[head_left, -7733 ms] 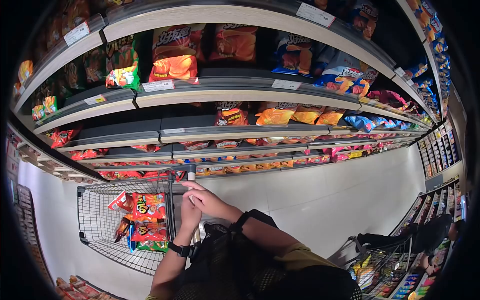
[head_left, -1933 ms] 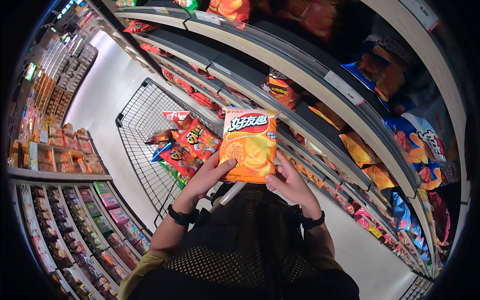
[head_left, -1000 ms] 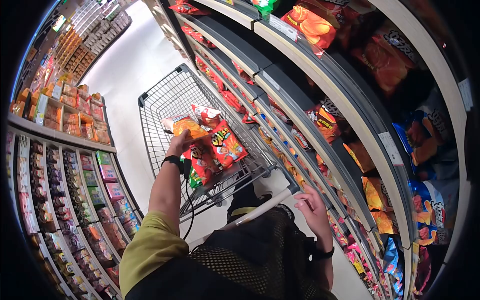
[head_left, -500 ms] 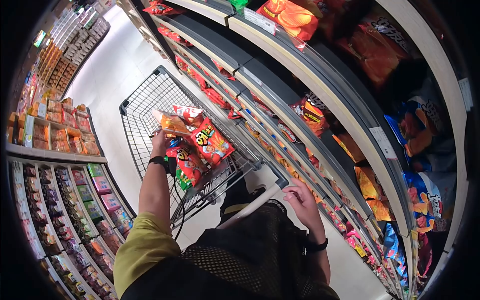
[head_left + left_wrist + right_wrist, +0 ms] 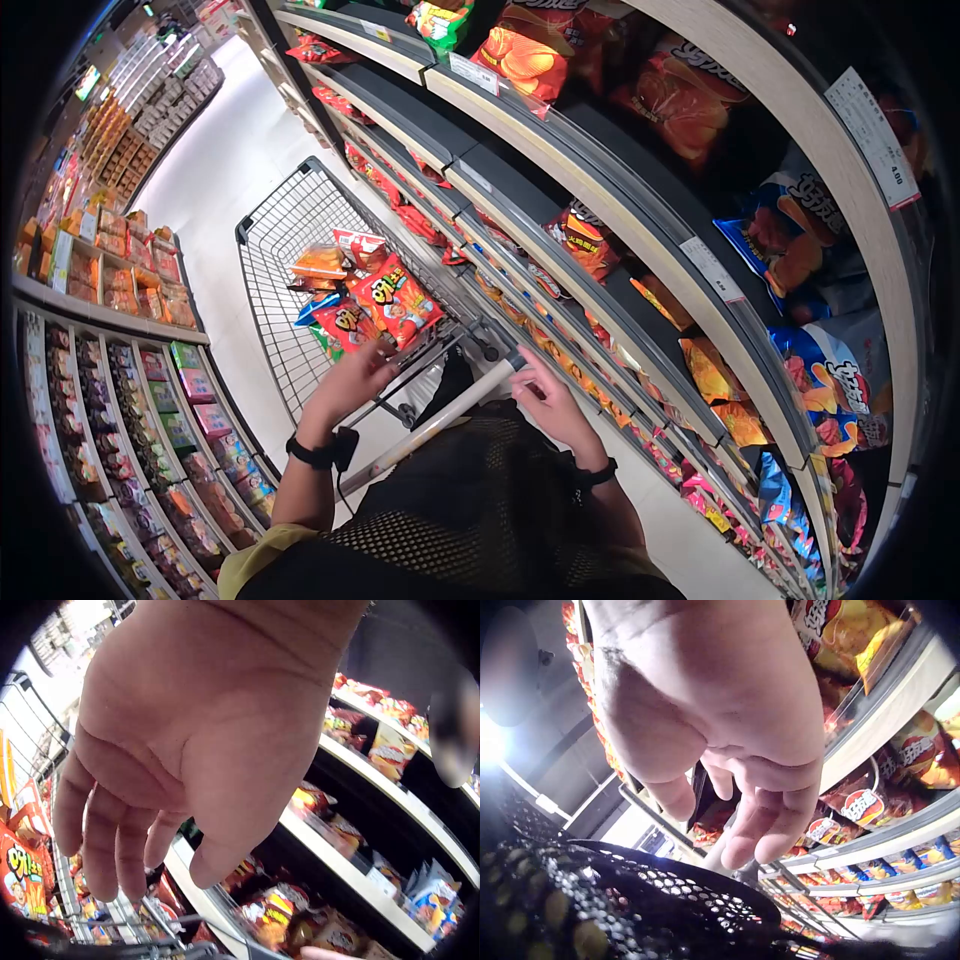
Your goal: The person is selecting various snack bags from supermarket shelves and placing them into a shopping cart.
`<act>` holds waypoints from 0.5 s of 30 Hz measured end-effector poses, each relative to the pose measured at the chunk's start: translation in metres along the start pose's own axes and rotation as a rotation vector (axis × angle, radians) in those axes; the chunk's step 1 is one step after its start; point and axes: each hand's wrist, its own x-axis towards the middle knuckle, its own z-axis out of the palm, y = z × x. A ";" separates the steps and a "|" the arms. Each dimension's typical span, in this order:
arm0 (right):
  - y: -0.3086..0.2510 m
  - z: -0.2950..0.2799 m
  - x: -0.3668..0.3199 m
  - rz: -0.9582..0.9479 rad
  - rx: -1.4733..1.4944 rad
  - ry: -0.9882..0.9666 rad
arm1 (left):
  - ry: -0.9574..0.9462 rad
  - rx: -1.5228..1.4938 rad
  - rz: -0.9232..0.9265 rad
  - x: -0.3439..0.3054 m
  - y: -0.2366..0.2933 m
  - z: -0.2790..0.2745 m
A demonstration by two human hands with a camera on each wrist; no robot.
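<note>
Left hand loose, empty, ahead of the cart handle | right hand likewise, by its right end | I'd grip both ends evenly

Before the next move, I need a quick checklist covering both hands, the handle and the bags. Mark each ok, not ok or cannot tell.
1. Left hand holds no bag: ok.
2. Right hand grips the cart handle: not ok; fingers lie close to its end, not wrapped round it.
3. Orange bag inside the cart: ok.
4. Red bags inside too: ok.
5. Green bag undamaged: cannot tell; it is partly hidden.
</note>
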 end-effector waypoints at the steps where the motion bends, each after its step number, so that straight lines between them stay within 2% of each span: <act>1: 0.005 0.001 0.001 -0.026 -0.083 -0.070 | -0.059 0.064 -0.049 -0.015 0.015 0.008; 4: 0.019 0.004 0.008 -0.043 -0.203 -0.187 | -0.135 0.169 -0.052 -0.047 0.027 0.033; 5: 0.023 0.006 0.009 -0.033 -0.247 -0.220 | -0.094 0.270 0.007 -0.058 0.013 0.045; 7: 0.028 0.013 0.010 -0.065 -0.215 -0.192 | -0.025 0.367 -0.041 -0.080 0.023 0.052; 8: 0.028 0.015 0.011 -0.086 -0.219 -0.166 | 0.038 0.349 -0.057 -0.089 0.020 0.060; 11: 0.038 0.013 0.014 -0.117 -0.249 -0.155 | -0.003 0.254 -0.184 -0.109 0.016 0.078; 13: 0.040 0.012 0.017 -0.130 -0.283 -0.160 | -0.027 0.267 -0.145 -0.109 0.003 0.093; 15: 0.037 0.012 0.020 -0.166 -0.263 -0.112 | -0.060 0.293 -0.340 -0.104 -0.012 0.108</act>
